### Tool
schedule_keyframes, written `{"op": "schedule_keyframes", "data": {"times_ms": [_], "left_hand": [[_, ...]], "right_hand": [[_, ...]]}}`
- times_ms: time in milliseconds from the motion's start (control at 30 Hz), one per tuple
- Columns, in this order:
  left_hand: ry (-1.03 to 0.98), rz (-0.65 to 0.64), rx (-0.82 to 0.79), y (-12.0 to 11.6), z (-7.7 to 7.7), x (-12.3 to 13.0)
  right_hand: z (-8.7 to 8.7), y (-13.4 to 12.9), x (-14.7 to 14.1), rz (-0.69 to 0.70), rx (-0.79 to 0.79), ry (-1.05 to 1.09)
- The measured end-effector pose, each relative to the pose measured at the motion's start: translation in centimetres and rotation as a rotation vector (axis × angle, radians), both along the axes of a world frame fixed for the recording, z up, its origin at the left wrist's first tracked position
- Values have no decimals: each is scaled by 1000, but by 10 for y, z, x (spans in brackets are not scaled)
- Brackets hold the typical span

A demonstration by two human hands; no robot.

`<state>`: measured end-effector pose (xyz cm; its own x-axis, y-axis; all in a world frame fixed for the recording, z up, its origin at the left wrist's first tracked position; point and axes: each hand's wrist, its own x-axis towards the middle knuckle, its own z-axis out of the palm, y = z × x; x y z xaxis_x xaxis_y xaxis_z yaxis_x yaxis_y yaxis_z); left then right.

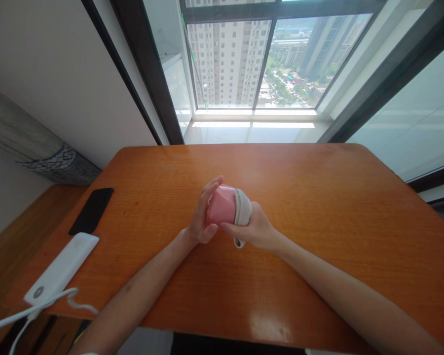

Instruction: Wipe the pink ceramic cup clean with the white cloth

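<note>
Between both hands, just above the middle of the wooden table [318,207], is a pink, faceted, shiny object [222,204]. A whitish band [243,208] wraps round its right end, and a small loop of it hangs below. I cannot make out exactly what the object is. My left hand [204,212] cups its left side, fingers along the top and thumb underneath. From the right, my right hand [254,227] grips the banded end, with its thumb lying across the lower front. My right fingers are mostly hidden behind the band.
On the table's left side lie a black phone [92,211] and a white power bank [61,268] with a white cable [33,310] running off the near left edge. Past the far edge is a window [251,64]; a curtain [55,148] hangs at the left.
</note>
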<state>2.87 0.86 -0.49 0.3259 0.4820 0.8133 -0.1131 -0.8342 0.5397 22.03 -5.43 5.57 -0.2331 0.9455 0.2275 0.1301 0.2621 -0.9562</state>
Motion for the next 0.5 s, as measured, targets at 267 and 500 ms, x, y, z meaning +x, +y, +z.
{"op": "schedule_keyframes", "data": {"times_ms": [267, 500], "left_hand": [[15, 15, 188, 0, 5, 3], [-77, -56, -19, 2, -5, 3]], "right_hand": [[4, 1, -5, 36, -440, 496], [4, -10, -8, 104, -87, 86]]}}
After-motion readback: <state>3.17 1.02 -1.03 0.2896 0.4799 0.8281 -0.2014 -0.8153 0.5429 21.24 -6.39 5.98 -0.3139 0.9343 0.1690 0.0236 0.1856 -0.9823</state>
